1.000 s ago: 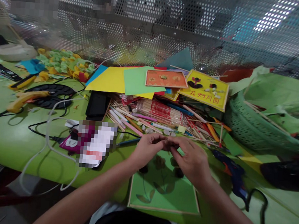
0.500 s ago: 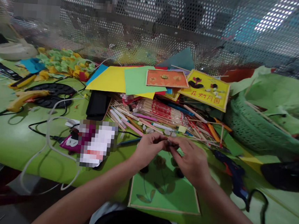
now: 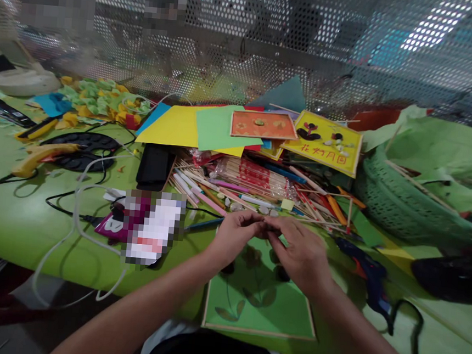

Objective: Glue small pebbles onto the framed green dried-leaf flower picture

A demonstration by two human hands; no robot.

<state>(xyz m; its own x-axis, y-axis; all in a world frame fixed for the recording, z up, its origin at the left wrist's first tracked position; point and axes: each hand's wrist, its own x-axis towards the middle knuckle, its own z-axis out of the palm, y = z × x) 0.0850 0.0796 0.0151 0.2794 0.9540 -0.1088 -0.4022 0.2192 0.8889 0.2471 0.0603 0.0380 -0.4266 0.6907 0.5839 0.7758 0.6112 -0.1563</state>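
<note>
My left hand [image 3: 237, 236] and my right hand [image 3: 300, 252] meet at the fingertips, both pinched. Between them is something small and dark, too hidden to name. They hover over the upper part of a green picture panel [image 3: 263, 315] edged with thin wooden sticks. A pressed-looking flower with leaves [image 3: 230, 313] and several dark round pieces lie on that panel, partly covered by my hands. Just beyond my fingers are pebbles [image 3: 263, 210] and a loose heap of pens and sticks.
A dark blue glue gun [image 3: 369, 282] lies to the right, below a green basket [image 3: 424, 199]. Left are a yellow glue gun [image 3: 45, 157], a black palette [image 3: 79, 152], a purple power strip [image 3: 111, 225] and cables. Coloured paper [image 3: 170, 124] and two framed pictures lie at the back.
Both hands stay in nearly the same place. The fingertips shift slightly, and the small dark piece between them shows less than before.
</note>
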